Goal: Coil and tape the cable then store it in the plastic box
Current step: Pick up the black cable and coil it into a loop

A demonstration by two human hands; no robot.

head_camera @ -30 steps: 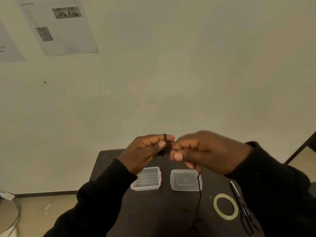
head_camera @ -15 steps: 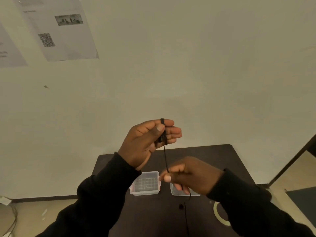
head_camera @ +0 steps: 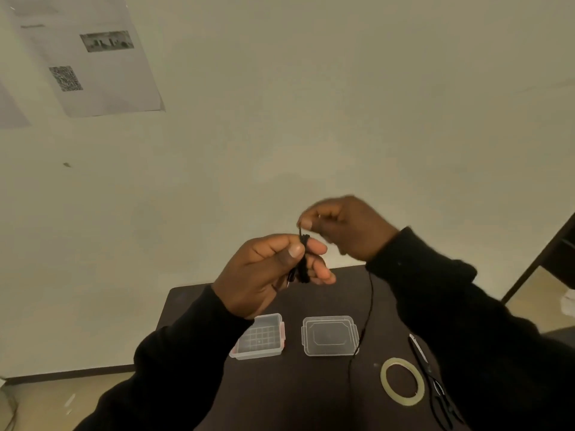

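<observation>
My left hand [head_camera: 267,272] is raised above the table, with a thin black cable [head_camera: 303,265] wound in several turns around its fingers and pinched by the thumb. My right hand [head_camera: 345,228] is just above and to the right of it, pinching the cable's free strand. That loose strand [head_camera: 368,309] hangs down past my right wrist to the table. A clear plastic box [head_camera: 259,337] lies open on the dark table [head_camera: 295,387], its lid [head_camera: 329,335] flat beside it. A roll of tape [head_camera: 402,382] rests at the right.
Black scissors [head_camera: 431,374] lie right of the tape, partly under my right sleeve. A plain wall with printed sheets [head_camera: 87,57] stands behind the table. The floor shows at the lower left and right.
My right hand rose from below the left hand to above it, carrying the cable strand up and over the left fingers. The left hand dropped slightly.
</observation>
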